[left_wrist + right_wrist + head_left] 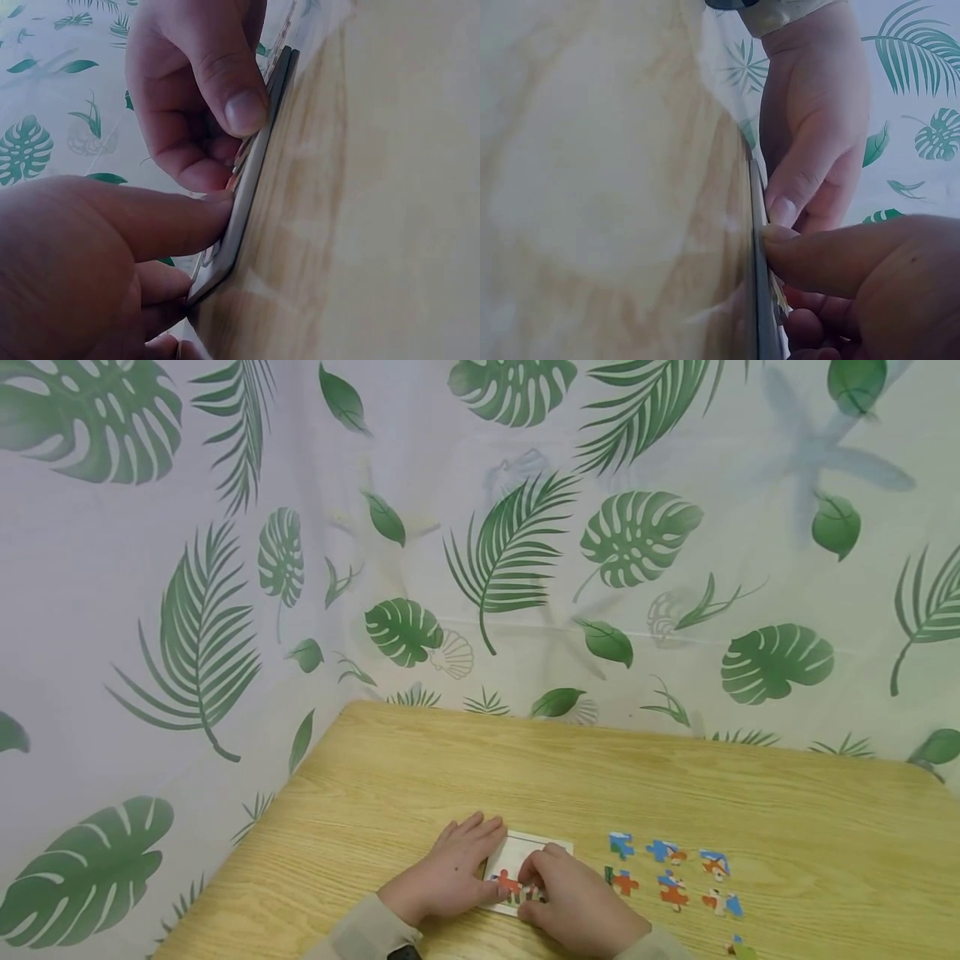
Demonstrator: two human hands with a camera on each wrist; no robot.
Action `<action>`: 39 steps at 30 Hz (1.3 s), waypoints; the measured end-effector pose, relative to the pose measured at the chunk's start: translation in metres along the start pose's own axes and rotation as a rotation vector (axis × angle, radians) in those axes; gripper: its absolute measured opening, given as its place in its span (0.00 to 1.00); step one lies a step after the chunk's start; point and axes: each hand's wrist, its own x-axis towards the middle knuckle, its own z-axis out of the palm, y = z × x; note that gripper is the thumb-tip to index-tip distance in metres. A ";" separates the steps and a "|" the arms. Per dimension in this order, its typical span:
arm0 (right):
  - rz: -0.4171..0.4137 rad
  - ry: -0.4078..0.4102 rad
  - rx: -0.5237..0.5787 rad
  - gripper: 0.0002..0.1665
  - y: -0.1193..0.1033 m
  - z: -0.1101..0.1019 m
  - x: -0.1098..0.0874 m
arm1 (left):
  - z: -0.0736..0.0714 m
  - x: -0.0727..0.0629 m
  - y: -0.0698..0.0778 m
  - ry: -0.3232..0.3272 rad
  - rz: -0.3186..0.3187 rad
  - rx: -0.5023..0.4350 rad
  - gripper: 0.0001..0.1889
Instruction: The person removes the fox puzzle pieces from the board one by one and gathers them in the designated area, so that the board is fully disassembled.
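A small white puzzle board (527, 852) lies flat near the table's front, with colourful jigsaw pieces (507, 882) along its lower part. My left hand (459, 868) rests along the board's left edge, fingers stretched out. Its thumb (172, 221) presses on a red piece. From the right, my right hand (573, 893) reaches over the board with curled fingers. Its thumb (817, 259) and forefinger are at a jigsaw piece (534, 894) in the board's lower right, which they appear to pinch. That piece is mostly hidden by the fingers.
Right of the board, loose jigsaw pieces lie in rough rows, among them a blue-and-green piece (620, 844), a red-and-blue piece (672, 891) and a green piece (742, 950). The wooden table (465, 760) meets a leaf-patterned curtain (525, 677) behind and at left.
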 end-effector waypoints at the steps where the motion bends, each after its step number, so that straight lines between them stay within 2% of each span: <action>1: 0.006 -0.003 0.002 0.14 0.000 0.000 0.000 | 0.000 0.000 0.000 0.000 0.000 0.001 0.42; 7: 0.036 -0.021 0.015 0.13 -0.001 -0.001 0.002 | 0.000 0.000 0.001 0.003 0.002 0.001 0.44; 17: 0.006 0.067 0.105 0.08 0.001 0.002 0.004 | -0.002 -0.001 0.000 -0.009 0.004 0.011 0.44; 22: 0.016 0.070 0.172 0.08 0.002 -0.001 0.004 | -0.003 0.000 -0.003 -0.019 0.003 -0.009 0.45; 30: -0.004 0.083 0.190 0.09 0.004 -0.004 0.002 | -0.003 0.000 -0.003 -0.024 -0.002 -0.016 0.45; 39: -0.018 0.081 0.228 0.09 0.006 -0.022 -0.008 | -0.003 -0.002 0.001 -0.027 -0.005 -0.008 0.46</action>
